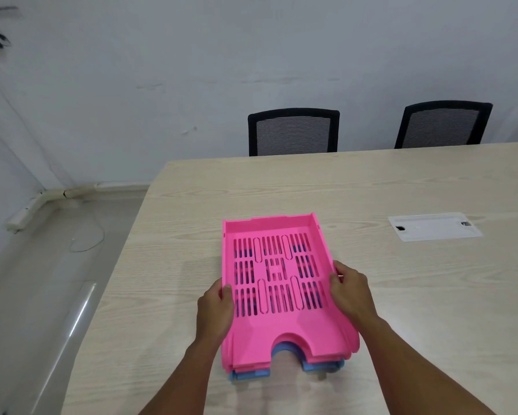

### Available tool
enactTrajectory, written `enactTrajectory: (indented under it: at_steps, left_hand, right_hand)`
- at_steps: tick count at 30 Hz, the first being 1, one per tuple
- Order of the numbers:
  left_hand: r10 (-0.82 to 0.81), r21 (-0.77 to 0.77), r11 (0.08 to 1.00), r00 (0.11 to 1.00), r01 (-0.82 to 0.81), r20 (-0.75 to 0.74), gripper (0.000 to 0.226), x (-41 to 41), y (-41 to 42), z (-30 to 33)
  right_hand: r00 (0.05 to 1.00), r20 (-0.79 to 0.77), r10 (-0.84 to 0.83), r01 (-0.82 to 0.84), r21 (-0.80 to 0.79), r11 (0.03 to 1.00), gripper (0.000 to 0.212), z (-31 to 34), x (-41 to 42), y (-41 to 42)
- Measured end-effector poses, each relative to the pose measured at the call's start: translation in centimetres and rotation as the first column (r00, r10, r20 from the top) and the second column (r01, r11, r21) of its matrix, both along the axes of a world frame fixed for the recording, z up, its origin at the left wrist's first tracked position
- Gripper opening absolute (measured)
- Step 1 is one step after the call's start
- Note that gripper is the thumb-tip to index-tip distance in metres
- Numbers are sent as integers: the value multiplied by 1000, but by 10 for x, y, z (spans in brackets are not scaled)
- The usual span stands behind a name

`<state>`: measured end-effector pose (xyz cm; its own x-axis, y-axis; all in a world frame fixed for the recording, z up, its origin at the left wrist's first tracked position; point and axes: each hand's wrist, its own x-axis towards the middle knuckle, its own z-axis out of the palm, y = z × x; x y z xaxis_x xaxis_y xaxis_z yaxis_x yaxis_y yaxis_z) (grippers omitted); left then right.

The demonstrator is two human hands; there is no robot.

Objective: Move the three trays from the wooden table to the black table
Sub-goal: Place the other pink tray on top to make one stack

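Our two bare forearms reach forward from the bottom edge and angle in toward each other. Our left hand (215, 308) is curled, thumb lying on top and pointing forward, the other fingers tucked out of sight beneath. Our right hand (351, 292) mirrors it on the opposite side, thumb on top near the inner edge, fingers wrapped down and under, knuckles raised. Both wrists are nearly straight, palms facing inward toward one another, each hand closed in a grip.

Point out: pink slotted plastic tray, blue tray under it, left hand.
pink slotted plastic tray (277, 277): head view, slotted floor.
blue tray (320, 366): head view, front corner below the pink.
left hand (217, 307): head view, back of hand.
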<state>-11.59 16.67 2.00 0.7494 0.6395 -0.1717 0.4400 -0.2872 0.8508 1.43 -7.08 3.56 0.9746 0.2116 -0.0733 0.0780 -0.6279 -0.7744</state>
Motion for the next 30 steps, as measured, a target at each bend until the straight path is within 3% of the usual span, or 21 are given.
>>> enactTrajectory:
  at_steps: [19, 30]
  left_hand:
    - [-23, -18, 1000, 1000, 23, -16, 29, 15, 5, 8]
    - [-14, -29, 999, 1000, 13, -28, 31, 17, 7, 10]
  right_hand:
    - [997, -82, -4, 13, 110, 994, 27, -6, 11, 6]
    - [988, -154, -26, 40, 88, 995, 31, -8, 14, 8]
